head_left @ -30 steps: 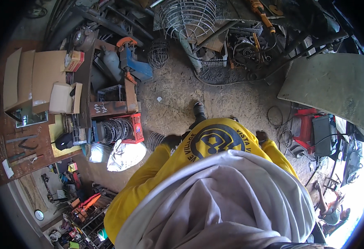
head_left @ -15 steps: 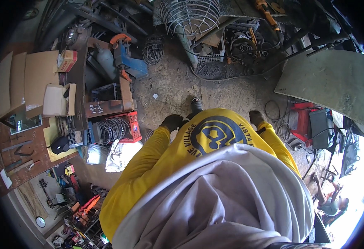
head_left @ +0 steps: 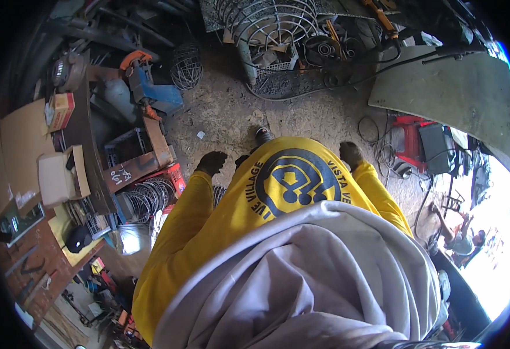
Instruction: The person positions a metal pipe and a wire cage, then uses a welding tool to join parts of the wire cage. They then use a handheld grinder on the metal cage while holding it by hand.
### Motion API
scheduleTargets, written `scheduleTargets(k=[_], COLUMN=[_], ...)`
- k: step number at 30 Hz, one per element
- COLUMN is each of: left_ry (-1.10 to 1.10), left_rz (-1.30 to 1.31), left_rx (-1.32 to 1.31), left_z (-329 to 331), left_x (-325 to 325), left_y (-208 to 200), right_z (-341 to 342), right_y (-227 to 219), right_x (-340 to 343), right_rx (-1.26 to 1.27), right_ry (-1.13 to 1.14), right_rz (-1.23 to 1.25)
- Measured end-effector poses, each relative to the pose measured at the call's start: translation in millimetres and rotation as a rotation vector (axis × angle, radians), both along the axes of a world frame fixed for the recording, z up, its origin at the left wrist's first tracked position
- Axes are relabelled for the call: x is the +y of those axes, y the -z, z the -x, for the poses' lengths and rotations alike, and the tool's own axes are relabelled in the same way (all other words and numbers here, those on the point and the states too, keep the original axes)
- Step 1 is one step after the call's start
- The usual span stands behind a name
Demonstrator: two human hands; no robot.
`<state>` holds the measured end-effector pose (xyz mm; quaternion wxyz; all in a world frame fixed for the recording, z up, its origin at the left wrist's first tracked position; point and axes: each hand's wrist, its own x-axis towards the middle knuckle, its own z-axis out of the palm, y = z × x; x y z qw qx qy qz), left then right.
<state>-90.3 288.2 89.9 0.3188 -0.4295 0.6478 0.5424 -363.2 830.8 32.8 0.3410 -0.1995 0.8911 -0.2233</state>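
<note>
My left hand (head_left: 212,162) hangs beside my yellow sleeve over the floor, its dark fingers apart and nothing seen in it. On the other side, my right hand (head_left: 351,153) hangs low past the cuff. Its fingers are too dark to make out, and no held thing shows. Neither hand touches any object that I can see. Closest to the left hand is a red crate (head_left: 175,179) beside coiled wire cages (head_left: 150,198). A looped cable (head_left: 385,156) lies on the floor to the right of my right hand.
A blue machine with orange parts (head_left: 150,87) stands at the left by a steel frame (head_left: 141,163). Ahead are a round wire cage (head_left: 186,67) and a white crate (head_left: 281,63). To the right, a large metal sheet (head_left: 446,99) overhangs a red stool (head_left: 409,142). A person (head_left: 463,241) sits farther right.
The view has shifted, so the bench, machine and crates now appear farther left. My left hand has swung out from my body, its fingers showing more clearly. My shoe still shows ahead.
</note>
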Motion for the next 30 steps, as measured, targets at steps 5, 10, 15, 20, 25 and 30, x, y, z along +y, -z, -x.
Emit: scheduleTargets(k=[5, 10, 15, 20, 25, 30], left_ry=[0.097, 0.208, 0.211, 0.223, 0.356, 0.312], left_rz=[0.076, 0.078, 0.052, 0.024, 0.100, 0.097], left_rx=[0.024, 0.062, 0.069, 0.087, 0.033, 0.170], left_z=[49, 78, 58, 41, 60, 85], left_x=[-29, -31, -28, -32, -28, -21], left_y=[-21, -29, -40, -27, -26, -8], right_z=[7, 2, -25, -60, -40, -16], right_y=[-63, -58, -60, -13, -32, -72], right_x=[-103, -82, -49, -3, -29, -73], right_rx=[-0.282, -0.285, -0.336, 0.008, -0.246, -0.459], right_ry=[0.562, 0.448, 0.284, -0.277, 0.278, 0.816], right_rz=[0.311, 0.144, -0.150, -0.407, -0.102, 0.252])
